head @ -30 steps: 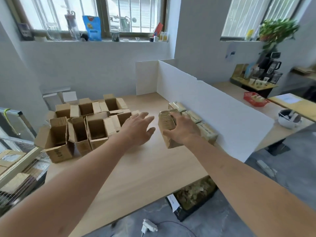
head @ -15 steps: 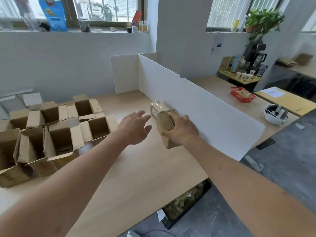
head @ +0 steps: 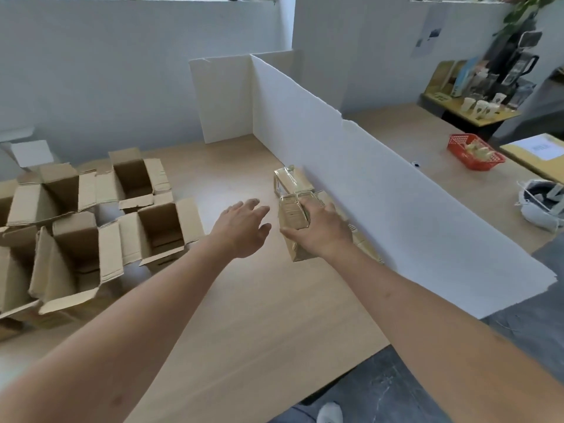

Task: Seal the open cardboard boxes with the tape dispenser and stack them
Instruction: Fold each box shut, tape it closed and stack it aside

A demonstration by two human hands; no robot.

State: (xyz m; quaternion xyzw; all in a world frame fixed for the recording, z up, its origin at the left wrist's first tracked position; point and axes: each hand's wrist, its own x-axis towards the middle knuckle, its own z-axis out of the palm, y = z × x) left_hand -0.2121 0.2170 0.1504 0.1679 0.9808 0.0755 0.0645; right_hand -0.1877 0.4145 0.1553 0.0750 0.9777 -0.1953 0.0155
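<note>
Gripping: the right hand holds a sealed cardboard box from above, its fingers curled over the far top edge and the thumb on the near left side.
Sealed box: it stands upright on the wooden table, just beside the white foam divider; shiny tape is visible on its top.
Left hand: the left hand hovers just left of the held box, fingers spread apart and relaxed, holding nothing.
Other sealed boxes: one taped box lies at the far side of the held one, against the divider; more lie behind the right hand, mostly hidden.
Open boxes: a group of open cardboard boxes stands on the left part of the table, flaps up or folded outward.
Tape dispenser: I cannot see it.
Right side: a red basket sits on the table beyond the divider.
</note>
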